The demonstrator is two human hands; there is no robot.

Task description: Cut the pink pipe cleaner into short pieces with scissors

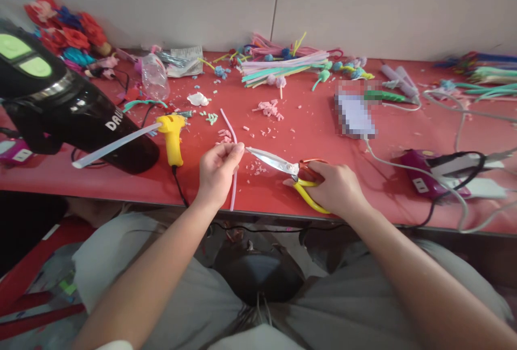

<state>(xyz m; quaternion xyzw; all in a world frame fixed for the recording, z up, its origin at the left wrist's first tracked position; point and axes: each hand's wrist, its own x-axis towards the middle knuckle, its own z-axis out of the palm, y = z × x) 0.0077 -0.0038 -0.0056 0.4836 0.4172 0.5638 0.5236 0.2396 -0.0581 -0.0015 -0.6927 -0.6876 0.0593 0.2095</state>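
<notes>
My left hand is closed in a pinch around the middle of a lilac pipe cleaner. One end of it sticks up past my fingers, and the other hangs down toward the table's front edge. My right hand grips a pair of scissors with red and yellow handles. Their blades look nearly closed and point left, the tips right by my left thumb. Short cut pink pieces lie beyond my hands, with more scraps under the blades.
A yellow glue gun with a long glue stick stands left of my left hand, near a large black appliance. Bundled pipe cleaners lie along the wall. At right are a pixelated device, cables and a purple power strip.
</notes>
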